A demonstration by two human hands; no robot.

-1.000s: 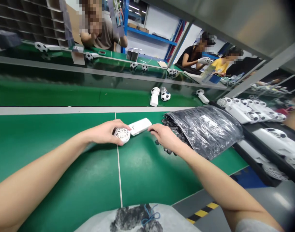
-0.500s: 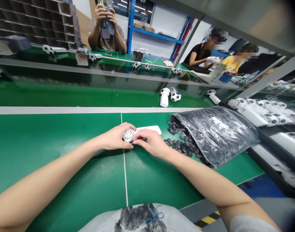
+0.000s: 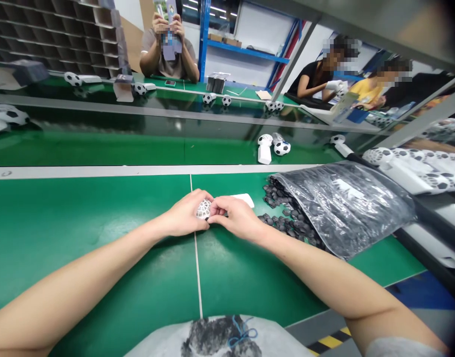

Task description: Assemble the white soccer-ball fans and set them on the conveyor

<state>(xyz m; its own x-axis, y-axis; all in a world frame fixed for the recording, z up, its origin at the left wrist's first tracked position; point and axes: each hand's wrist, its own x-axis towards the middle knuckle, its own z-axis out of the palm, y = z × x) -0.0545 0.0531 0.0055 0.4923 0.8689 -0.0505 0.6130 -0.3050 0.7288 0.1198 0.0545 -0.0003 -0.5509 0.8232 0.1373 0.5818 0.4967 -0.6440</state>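
Observation:
My left hand [image 3: 188,214] is wrapped round a white lattice ball [image 3: 204,209] above the green table [image 3: 153,277]. A white handle [image 3: 244,200] sticks out to the right behind my right hand [image 3: 234,218]. The fingertips of my right hand are pinched together against the ball's right side; whatever they hold is too small or hidden to name. Right of that hand, loose black pieces [image 3: 292,223] spill from a clear plastic bag [image 3: 357,208] full of dark pieces.
Finished-looking football-patterned pieces [image 3: 265,148] lie on the belt behind the table. White pieces with football heads [image 3: 409,168] are piled at the right. A partitioned carton [image 3: 63,34] stands at the back left. Three people sit across the line.
The view has shifted slightly, so most things sit further right. My right hand's fingers remain pinched at the ball. At the far left, a football-headed piece shows further into view on the belt.

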